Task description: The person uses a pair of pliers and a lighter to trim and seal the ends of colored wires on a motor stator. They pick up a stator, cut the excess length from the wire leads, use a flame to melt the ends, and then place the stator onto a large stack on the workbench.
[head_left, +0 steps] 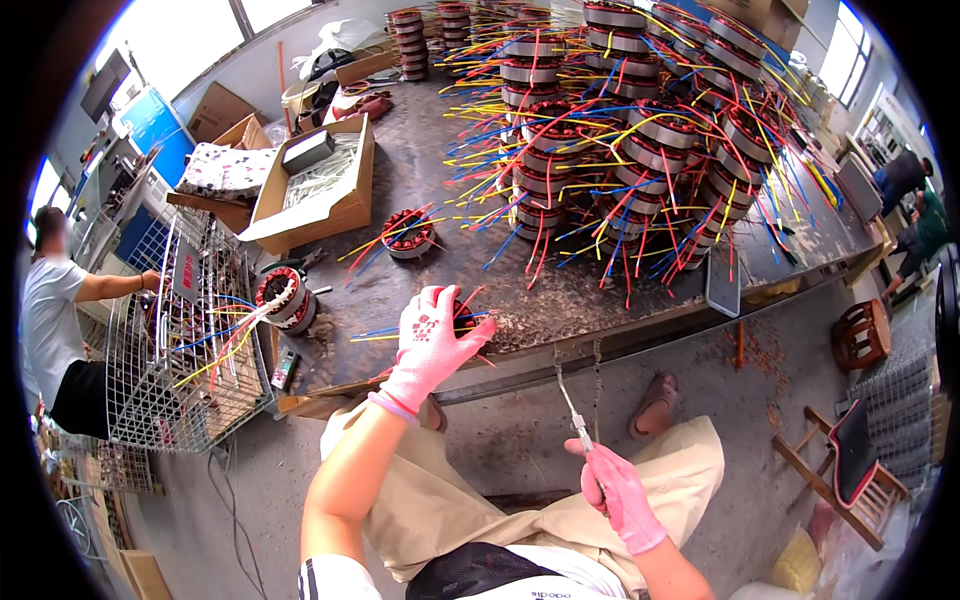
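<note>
My left hand (428,340), in a pink glove, is closed over a small motor stator (464,318) near the table's front edge. Red and blue lead wires stick out from under the glove; most of the stator is hidden. My right hand (618,492), also gloved in pink, grips a slim metal tool (573,408) with a long thin shaft, held in front of the table edge and pointing up toward it. Just beyond my left hand sits another wound stator (408,236) with red, yellow and blue leads. Farther left, a larger stator stack (287,300) stands at the table corner.
Tall stacks of wired stators (640,150) fill the table's back right, leads jutting out. A cardboard box (313,205) of thin pale sleeves lies back left. A grey phone-like slab (723,284) lies by the edge. Beside a wire cart (185,340) stands a person (62,310); a chair (845,465) is right.
</note>
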